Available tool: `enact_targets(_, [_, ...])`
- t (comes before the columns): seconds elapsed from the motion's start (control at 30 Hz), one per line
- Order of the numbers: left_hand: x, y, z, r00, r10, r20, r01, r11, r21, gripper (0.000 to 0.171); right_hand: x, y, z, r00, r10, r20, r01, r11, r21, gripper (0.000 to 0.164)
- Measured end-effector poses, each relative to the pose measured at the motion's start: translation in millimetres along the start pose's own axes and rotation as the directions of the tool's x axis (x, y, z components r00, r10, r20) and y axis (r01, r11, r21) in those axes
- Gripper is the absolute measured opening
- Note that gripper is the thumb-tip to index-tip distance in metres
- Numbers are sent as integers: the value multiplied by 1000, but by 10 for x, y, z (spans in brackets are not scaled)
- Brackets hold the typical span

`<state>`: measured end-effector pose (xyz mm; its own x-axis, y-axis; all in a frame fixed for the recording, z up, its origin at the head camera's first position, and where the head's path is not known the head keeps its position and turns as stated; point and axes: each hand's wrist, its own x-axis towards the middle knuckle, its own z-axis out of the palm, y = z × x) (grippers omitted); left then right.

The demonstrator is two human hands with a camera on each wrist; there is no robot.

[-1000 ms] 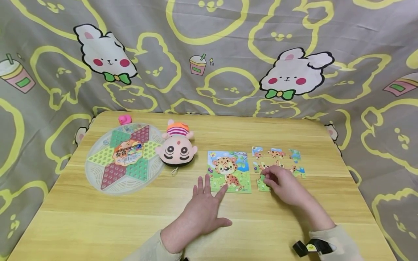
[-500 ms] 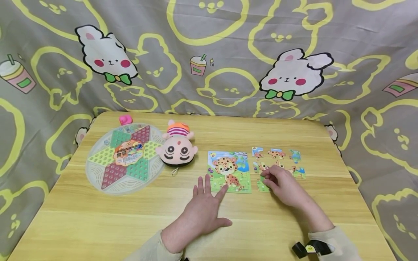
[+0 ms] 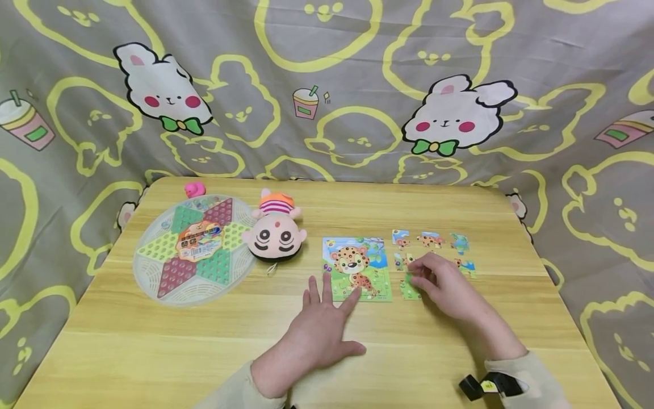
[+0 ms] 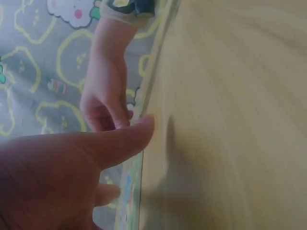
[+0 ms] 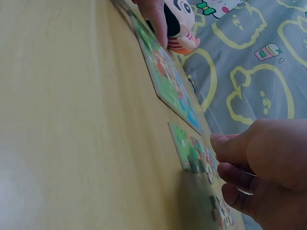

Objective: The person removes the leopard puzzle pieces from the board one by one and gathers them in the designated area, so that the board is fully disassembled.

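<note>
In the head view my left hand [image 3: 319,329] lies flat with fingers spread. Its index fingertip touches the lower edge of a square leopard picture board [image 3: 356,270]. To the right of that board, my right hand [image 3: 447,287] hovers low over loose jigsaw pieces [image 3: 431,240], with thumb and fingers bent toward each other. A green corner piece [image 3: 410,288] lies under the fingertips. In the right wrist view the thumb and curled fingers of my right hand [image 5: 264,167] are beside the jigsaw pieces [image 5: 184,148]; whether a piece is pinched is hidden.
A plush doll [image 3: 276,233] lies left of the board. Farther left is a round Chinese checkers board [image 3: 171,278] with a coloured star, and a pink rubber duck [image 3: 195,189] stands behind it. A patterned curtain [image 3: 352,68] hangs behind the wooden table [image 3: 409,363].
The whole scene shifts slightly as the head camera moves. My right thumb and fingertips are a little farther apart. The left hand stays at the leopard board.
</note>
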<state>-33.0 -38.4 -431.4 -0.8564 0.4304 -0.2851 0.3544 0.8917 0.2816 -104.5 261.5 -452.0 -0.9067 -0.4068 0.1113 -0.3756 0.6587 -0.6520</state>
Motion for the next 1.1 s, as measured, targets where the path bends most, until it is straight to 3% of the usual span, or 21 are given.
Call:
enact_targets(0.23, [79,133,6,999,25,-38,-25,1000,-2,106,63,-80,-16,1000,-16,10,16,1000,-12,19])
enact_targets(0.47, [148,201,62,1000,-26,-3,27,999,25,106,116,-130,-3,999,-40,34,41,999,-11,22])
enact_targets(1.1, [194,162,108,1000,20,-14,-18,995,94,101,315,-332,219,984,-120,130,116,993,39,22])
